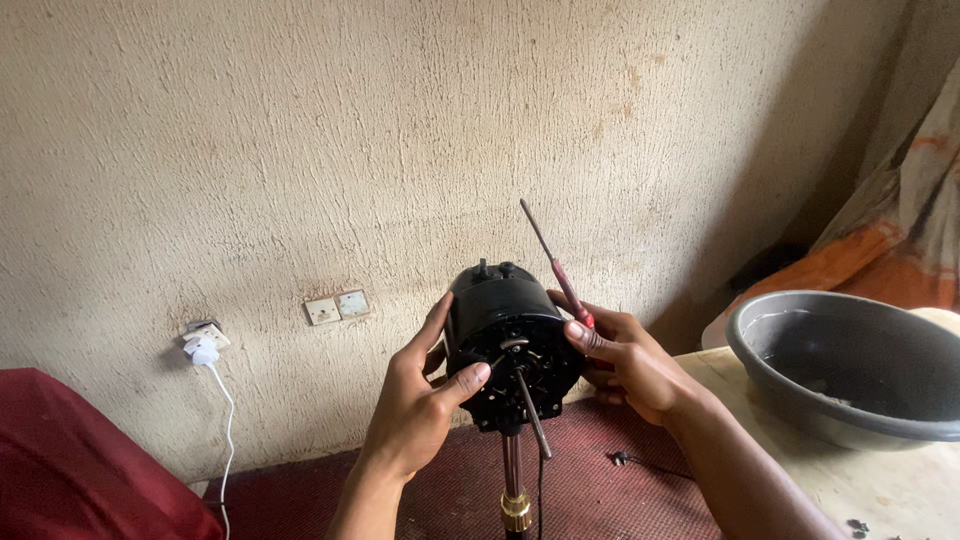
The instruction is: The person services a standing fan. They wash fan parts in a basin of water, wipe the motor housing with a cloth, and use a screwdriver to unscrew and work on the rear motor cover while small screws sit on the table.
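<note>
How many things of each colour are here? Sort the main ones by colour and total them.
Black: 1, the fan motor held in the left hand
Red: 2, the screwdriver in the right hand and the carpet
Grey: 1, the basin
White: 2, the charger and the wall switch
Total: 6

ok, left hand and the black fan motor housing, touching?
Touching. The head view shows the left hand wrapped on the motor housing's side, thumb pressed on its front face. The right hand holds a screwdriver.
</note>
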